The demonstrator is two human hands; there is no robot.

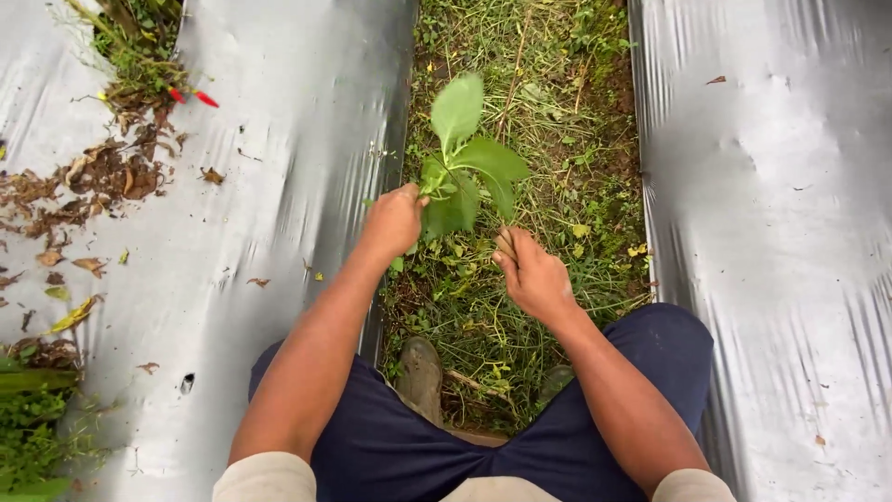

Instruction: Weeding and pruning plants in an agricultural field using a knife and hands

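A leafy green weed [467, 165] with broad leaves rises from the grassy furrow [520, 112] between two beds. My left hand [395, 219] is closed around the base of its stem. A little lower and to the right, my right hand [531, 274] has its fingers curled near the ground; whether it holds a stalk is unclear. My knees in dark blue trousers [390, 446] frame the furrow, and my muddy boots [420, 376] stand in the grass below the hands.
Silver plastic mulch covers the left bed [242, 214] and the right bed [771, 214]. Dry brown leaves and pulled weeds [102, 181] lie on the left sheet. A red-handled tool [190, 96] pokes from the debris. Green plants [32, 428] grow at the lower left.
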